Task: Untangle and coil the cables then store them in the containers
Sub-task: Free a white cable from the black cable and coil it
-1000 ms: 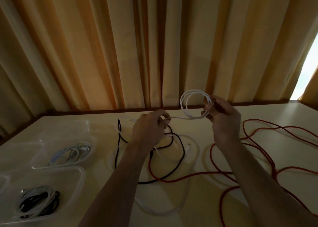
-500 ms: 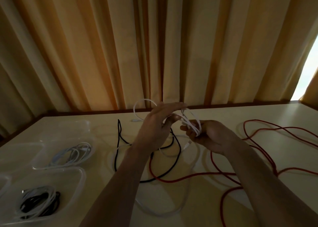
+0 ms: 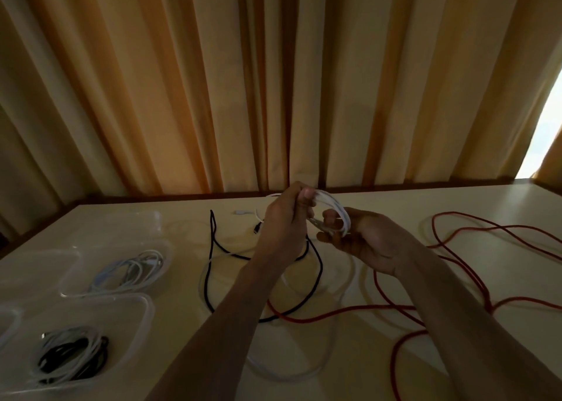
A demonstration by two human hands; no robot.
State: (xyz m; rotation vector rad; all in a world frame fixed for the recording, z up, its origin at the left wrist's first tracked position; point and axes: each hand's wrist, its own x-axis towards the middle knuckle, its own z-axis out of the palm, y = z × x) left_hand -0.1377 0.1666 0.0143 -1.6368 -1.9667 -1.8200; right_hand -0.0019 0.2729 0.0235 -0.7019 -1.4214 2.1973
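White cable [image 3: 337, 215], already wound into a small coil, sits above the middle of the surface [image 3: 395, 200]; the right hand [image 3: 362, 242] has its fingers curled round the loops while the left hand [image 3: 286, 221] pinches the strand at the coil's top. Best to keep each new turn the same size and feed the tail without twisting. Half a second ago the left hand was spread open above the coil; now it grips.

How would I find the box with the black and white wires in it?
Start at the pale table and look to its left side, where clear plastic boxes sit. The one you want is the nearest box, at the bottom left corner. It alone holds a black cable bundled with white; the box behind it holds only pale cables.
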